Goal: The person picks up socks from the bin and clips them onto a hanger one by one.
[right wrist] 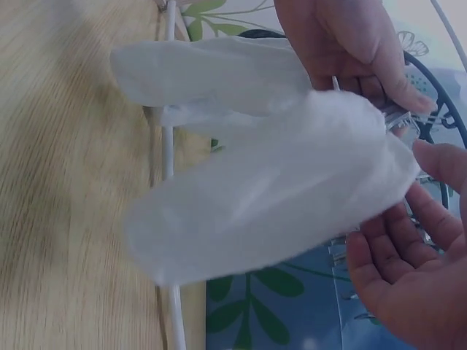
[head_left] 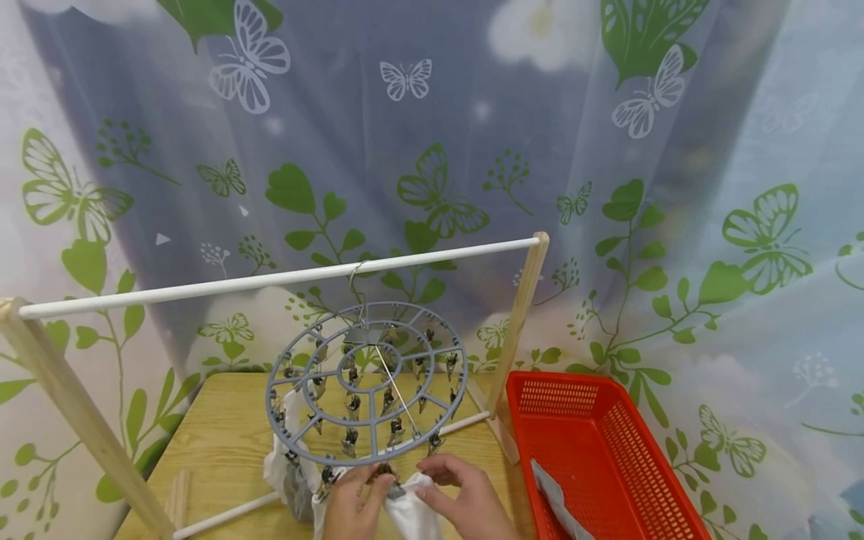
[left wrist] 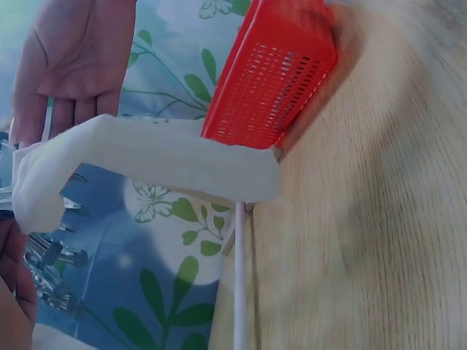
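A white sock (head_left: 413, 514) hangs by its cuff from a clip at the near rim of the round grey clip hanger (head_left: 373, 442). My left hand (head_left: 353, 504) pinches that metal clip (head_left: 385, 469) between thumb and fingers. At the sock's top edge, my right hand (head_left: 467, 498) holds the cuff between thumb and fingertips. The right wrist view shows this sock (right wrist: 270, 189) hanging toe down, with my right hand (right wrist: 408, 266) at its cuff and my left hand (right wrist: 350, 44) at the clip. Another white sock (right wrist: 211, 73) hangs beside it.
More white and grey socks (head_left: 297, 487) hang at the hanger's left side. The hanger hooks over a white rod (head_left: 270, 279) on a wooden stand (head_left: 520, 322). A red basket (head_left: 607, 465) with a grey sock (head_left: 556, 499) stands right of the wooden table (head_left: 223, 420).
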`<state>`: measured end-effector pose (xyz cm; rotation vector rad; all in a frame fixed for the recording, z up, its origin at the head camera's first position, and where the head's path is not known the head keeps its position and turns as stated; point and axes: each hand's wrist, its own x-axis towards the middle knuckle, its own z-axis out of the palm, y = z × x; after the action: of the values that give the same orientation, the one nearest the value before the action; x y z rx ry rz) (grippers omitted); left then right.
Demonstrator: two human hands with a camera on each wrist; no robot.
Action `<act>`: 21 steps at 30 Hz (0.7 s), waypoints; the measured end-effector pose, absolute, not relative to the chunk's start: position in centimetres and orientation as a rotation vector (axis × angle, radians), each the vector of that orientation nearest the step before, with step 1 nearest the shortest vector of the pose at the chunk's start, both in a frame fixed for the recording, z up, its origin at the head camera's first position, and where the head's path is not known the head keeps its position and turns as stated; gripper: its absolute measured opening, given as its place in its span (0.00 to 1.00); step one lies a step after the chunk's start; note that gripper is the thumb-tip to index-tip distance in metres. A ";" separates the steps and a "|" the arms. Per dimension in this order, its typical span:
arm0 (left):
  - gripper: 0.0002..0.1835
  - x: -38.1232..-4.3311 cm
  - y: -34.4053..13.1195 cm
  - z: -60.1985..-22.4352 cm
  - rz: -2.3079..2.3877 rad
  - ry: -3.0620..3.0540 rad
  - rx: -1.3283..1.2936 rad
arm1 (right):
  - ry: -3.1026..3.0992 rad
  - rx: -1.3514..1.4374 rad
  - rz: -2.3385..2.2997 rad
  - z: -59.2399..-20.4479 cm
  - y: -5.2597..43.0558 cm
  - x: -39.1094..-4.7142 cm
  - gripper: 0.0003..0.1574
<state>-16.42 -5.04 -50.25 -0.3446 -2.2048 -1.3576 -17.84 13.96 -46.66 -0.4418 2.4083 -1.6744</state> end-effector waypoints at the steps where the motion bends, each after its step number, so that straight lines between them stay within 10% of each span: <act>1: 0.05 -16.3 -5.1 -50.1 -1.393 -2.241 -0.291 | 2.419 -0.445 -1.687 -46.7 14.1 -17.9 0.16; 21: 0.16 -16.1 -4.9 -50.1 -1.568 -2.108 0.079 | 2.495 -0.325 -1.827 -47.2 15.7 -18.9 0.27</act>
<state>-16.06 -4.87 -50.12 0.0786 -2.1081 -1.5676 -18.85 15.68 -47.18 -0.3245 2.4955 -1.8273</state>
